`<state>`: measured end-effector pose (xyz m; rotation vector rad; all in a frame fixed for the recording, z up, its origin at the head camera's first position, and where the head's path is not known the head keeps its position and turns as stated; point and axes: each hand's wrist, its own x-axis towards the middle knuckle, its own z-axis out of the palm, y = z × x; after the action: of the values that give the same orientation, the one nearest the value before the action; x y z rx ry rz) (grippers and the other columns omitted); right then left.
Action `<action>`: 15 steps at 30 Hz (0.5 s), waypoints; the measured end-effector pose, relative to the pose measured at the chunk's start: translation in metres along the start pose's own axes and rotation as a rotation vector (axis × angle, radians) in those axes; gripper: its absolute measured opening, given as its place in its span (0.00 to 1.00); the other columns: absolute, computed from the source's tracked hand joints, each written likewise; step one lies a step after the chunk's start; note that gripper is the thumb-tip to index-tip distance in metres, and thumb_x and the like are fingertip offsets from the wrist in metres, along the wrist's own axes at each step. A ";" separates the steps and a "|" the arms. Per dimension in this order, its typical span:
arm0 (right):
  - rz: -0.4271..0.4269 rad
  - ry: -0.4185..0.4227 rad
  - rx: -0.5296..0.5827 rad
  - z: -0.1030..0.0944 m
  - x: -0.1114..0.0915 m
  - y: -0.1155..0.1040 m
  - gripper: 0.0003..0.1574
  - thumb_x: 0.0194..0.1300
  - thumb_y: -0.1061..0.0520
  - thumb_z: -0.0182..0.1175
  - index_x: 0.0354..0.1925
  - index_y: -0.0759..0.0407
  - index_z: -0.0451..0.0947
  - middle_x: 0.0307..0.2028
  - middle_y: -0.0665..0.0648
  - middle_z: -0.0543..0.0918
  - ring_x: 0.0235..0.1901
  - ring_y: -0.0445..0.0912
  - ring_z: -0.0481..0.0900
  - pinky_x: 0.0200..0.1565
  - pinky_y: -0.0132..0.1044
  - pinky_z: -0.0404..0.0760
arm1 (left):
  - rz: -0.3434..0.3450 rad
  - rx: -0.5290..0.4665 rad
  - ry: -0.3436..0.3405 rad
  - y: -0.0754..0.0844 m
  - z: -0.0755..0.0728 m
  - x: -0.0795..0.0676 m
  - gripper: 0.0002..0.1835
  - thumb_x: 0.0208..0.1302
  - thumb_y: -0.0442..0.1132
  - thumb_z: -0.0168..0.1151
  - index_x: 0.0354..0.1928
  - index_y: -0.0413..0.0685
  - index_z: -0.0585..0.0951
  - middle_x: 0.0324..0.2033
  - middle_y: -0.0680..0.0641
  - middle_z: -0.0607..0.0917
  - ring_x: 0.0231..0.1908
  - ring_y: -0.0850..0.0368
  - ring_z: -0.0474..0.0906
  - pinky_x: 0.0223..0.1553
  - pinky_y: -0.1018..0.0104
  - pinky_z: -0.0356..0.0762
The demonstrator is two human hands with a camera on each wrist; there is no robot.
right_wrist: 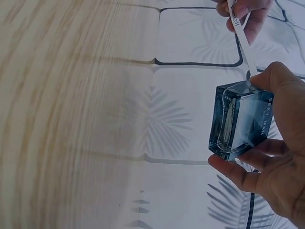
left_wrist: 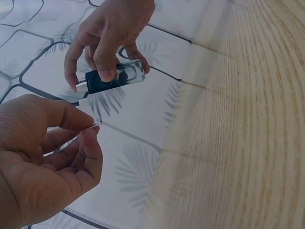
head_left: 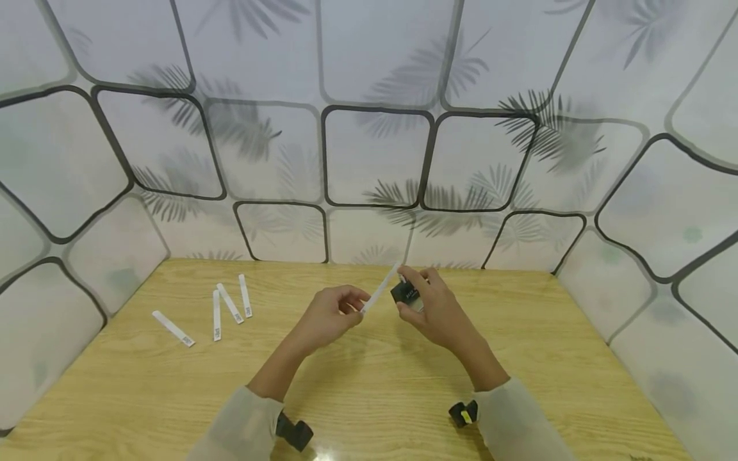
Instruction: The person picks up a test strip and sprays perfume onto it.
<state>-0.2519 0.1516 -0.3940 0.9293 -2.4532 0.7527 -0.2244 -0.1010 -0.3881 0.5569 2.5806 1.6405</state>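
My left hand (head_left: 330, 320) pinches a narrow white paper test strip (head_left: 380, 289) by its lower, printed end. The strip slants up and right, its far end close to the top of the perfume bottle. That bottle (head_left: 405, 292) is square, made of blue-tinted glass with lettering on one face. My right hand (head_left: 438, 314) grips it; in the right wrist view the bottle (right_wrist: 243, 121) sits between thumb and fingers. A fingertip rests at the silvery sprayer (left_wrist: 82, 87) in the left wrist view. Printing shows on the strip (right_wrist: 244, 44) in the right wrist view.
Several more white strips lie apart on the left of the wooden table (head_left: 369, 397), among them a slanted strip (head_left: 173, 328) and an upright-lying strip (head_left: 216, 315). A patterned cloth screen (head_left: 375, 160) encloses the back and sides. Black wrist cameras (head_left: 295, 433) hang below both sleeves.
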 end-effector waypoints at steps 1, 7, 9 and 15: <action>-0.001 0.004 -0.002 0.000 0.000 0.000 0.40 0.66 0.56 0.69 0.72 0.54 0.66 0.50 0.64 0.74 0.38 0.52 0.78 0.35 0.45 0.79 | 0.001 -0.001 0.000 0.000 0.000 0.000 0.14 0.68 0.29 0.63 0.54 0.43 0.84 0.40 0.48 0.83 0.38 0.54 0.80 0.35 0.61 0.81; -0.004 0.010 -0.003 0.001 0.001 0.000 0.39 0.66 0.56 0.69 0.71 0.54 0.67 0.49 0.64 0.74 0.36 0.53 0.78 0.34 0.46 0.79 | -0.005 -0.008 0.005 0.000 -0.001 0.000 0.14 0.69 0.29 0.63 0.55 0.44 0.84 0.41 0.48 0.83 0.38 0.54 0.80 0.35 0.61 0.81; -0.004 0.007 -0.001 0.001 0.002 0.000 0.39 0.66 0.56 0.69 0.71 0.54 0.67 0.49 0.64 0.74 0.35 0.52 0.77 0.34 0.45 0.78 | -0.013 -0.012 0.006 0.000 -0.001 0.000 0.14 0.69 0.29 0.63 0.55 0.44 0.84 0.41 0.48 0.83 0.39 0.54 0.80 0.35 0.61 0.81; 0.017 0.011 0.014 0.001 0.001 -0.002 0.40 0.66 0.56 0.68 0.72 0.55 0.66 0.51 0.66 0.74 0.26 0.46 0.75 0.29 0.41 0.77 | -0.014 -0.021 -0.002 0.000 0.000 -0.001 0.15 0.69 0.29 0.63 0.55 0.44 0.83 0.41 0.47 0.84 0.39 0.53 0.80 0.36 0.60 0.82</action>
<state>-0.2513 0.1492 -0.3930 0.9080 -2.4519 0.7798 -0.2238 -0.1015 -0.3879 0.5376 2.5571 1.6590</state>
